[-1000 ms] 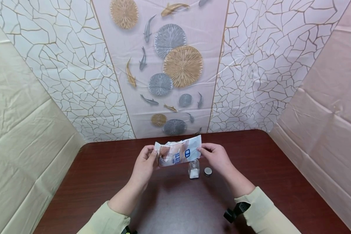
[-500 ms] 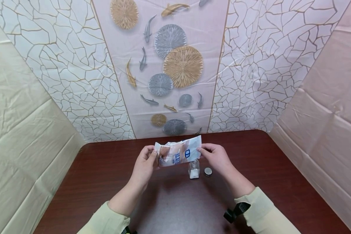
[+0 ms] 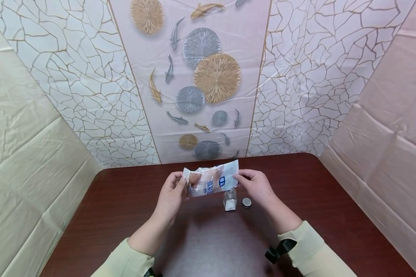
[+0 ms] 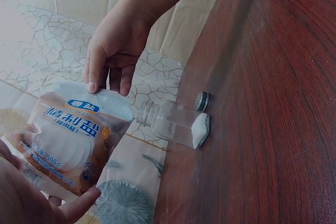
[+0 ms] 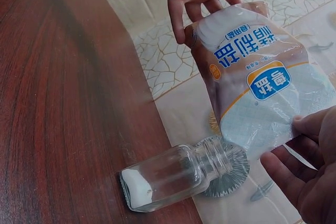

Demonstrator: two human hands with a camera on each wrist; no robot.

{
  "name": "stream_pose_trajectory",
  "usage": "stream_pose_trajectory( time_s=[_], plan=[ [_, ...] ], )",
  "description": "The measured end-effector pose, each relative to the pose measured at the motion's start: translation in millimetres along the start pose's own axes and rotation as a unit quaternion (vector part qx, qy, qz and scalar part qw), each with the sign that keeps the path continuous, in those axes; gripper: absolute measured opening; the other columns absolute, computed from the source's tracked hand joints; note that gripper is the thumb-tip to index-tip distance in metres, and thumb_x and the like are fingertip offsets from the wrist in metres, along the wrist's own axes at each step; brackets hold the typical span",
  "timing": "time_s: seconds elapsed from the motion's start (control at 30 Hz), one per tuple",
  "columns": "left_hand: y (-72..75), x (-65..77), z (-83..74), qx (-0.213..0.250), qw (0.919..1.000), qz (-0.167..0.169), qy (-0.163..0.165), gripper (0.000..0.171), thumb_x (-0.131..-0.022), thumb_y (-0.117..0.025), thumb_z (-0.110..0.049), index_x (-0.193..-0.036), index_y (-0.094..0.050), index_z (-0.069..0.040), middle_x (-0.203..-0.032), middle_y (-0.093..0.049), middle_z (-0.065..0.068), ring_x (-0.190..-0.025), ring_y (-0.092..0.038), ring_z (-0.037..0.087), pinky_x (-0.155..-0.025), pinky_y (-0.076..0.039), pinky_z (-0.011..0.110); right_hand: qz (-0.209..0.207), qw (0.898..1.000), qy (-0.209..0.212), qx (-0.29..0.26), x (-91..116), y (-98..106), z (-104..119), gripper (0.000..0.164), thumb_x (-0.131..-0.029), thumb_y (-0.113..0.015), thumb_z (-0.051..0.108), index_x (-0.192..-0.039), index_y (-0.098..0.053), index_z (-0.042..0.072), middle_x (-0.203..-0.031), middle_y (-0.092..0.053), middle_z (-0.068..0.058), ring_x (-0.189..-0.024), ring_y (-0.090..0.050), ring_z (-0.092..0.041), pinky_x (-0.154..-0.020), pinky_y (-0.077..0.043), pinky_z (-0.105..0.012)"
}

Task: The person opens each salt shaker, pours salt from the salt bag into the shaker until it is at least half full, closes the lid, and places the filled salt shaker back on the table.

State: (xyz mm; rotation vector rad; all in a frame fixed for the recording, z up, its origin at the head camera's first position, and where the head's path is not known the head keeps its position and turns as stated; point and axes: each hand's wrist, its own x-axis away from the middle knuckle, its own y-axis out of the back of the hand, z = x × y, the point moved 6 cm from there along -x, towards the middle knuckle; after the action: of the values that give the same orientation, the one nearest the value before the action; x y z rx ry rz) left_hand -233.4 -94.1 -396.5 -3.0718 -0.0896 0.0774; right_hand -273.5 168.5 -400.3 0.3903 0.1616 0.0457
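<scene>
A printed bag of salt (image 3: 211,181) is held lengthwise in the air between both hands. My left hand (image 3: 170,194) grips its left end, thumb in front and fingers behind. At the other end, my right hand (image 3: 258,186) pinches the pale upper part between thumb and fingers. Just below the bag's right part stands an uncapped glass jar (image 3: 230,202) with a little white salt (image 5: 138,187) at its bottom. In the right wrist view a lower corner of the bag (image 5: 252,145) comes right at the jar's mouth (image 5: 220,156).
A small round metal-coloured lid (image 3: 246,202) lies on the dark red-brown table (image 3: 124,215), right of the jar. Behind the table hangs a patterned backdrop (image 3: 208,96), with beige cloth (image 3: 31,154) along the sides. A black wrist device (image 3: 280,250) sits on the right sleeve.
</scene>
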Motion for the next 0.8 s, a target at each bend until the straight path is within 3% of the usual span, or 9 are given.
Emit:
stream_pose_trajectory(
  time_s=[0.8],
  plan=[
    [-0.8, 0.5, -3.4, -0.008, 0.9999, -0.006, -0.001, 0.019, -0.105, -0.048, -0.016, -0.119, -0.054, -0.004, -0.102, -0.060, 0.011, -0.081, -0.057, 0.020, -0.074, -0.053, 0.042, -0.002, 1.000, 0.008, 0.008, 0.0, 1.5, 1.7, 0.022, -0.096, -0.066, 0.013, -0.112, -0.072, 0.000, -0.102, -0.072, -0.015, -0.082, -0.072, -0.023, -0.076, -0.058, -0.036]
  ],
)
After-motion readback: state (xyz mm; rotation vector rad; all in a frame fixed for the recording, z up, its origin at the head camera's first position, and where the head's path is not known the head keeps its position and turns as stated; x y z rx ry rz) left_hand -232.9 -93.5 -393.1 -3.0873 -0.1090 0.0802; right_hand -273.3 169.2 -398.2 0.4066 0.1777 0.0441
